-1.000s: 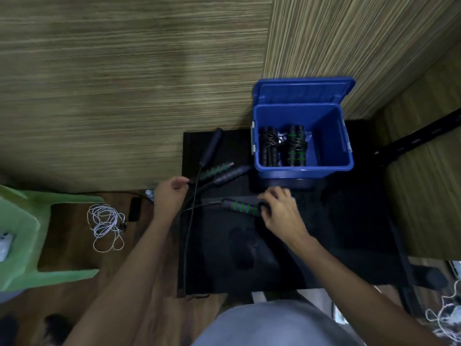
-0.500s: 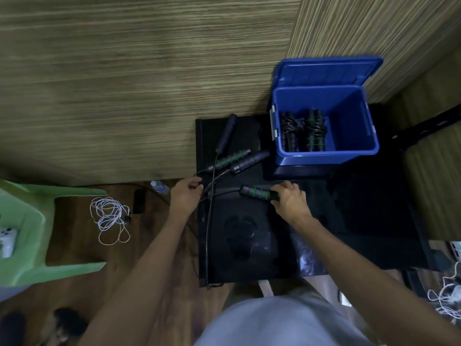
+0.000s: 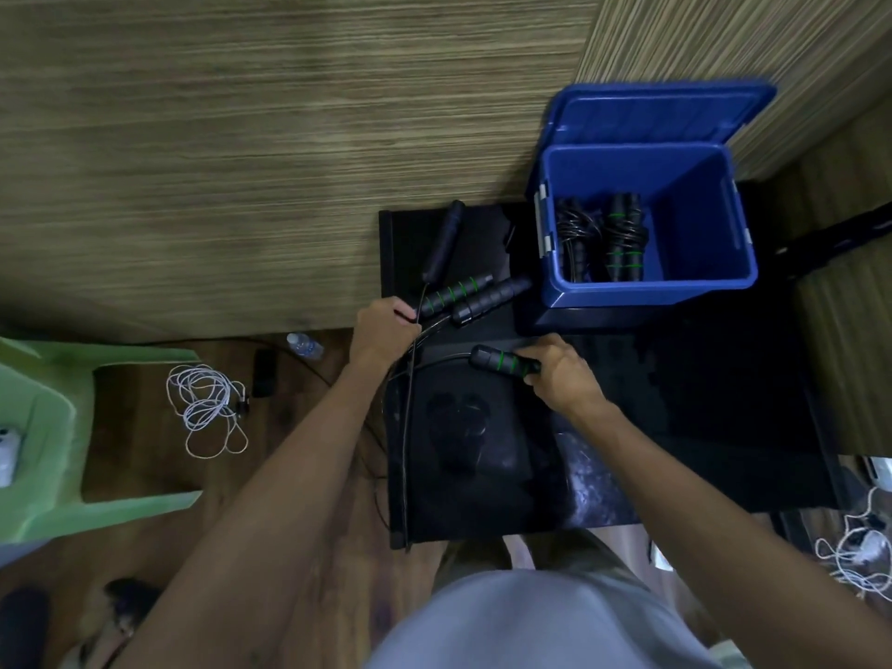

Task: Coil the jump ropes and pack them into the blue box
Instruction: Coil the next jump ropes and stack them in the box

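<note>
The left hand (image 3: 383, 330) has gathered the cords (image 3: 410, 379) at the surface (image 3: 700, 427) edge and pinches them; the right hand (image 3: 560, 374) now grips a green-ringed handle (image 3: 502, 362), lifted slightly, so coiling looks about to start. Three handles (image 3: 470, 287) lie loose beside two coiled ropes (image 3: 601, 239) in the blue box (image 3: 700, 277).

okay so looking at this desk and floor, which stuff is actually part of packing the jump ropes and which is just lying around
Part of the job:
blue box, lid open
two coiled ropes inside it
green-ringed handle in the right hand
rope cords at the left hand
three loose handles on the black table

Lying about:
white cable
water bottle
green chair
</note>
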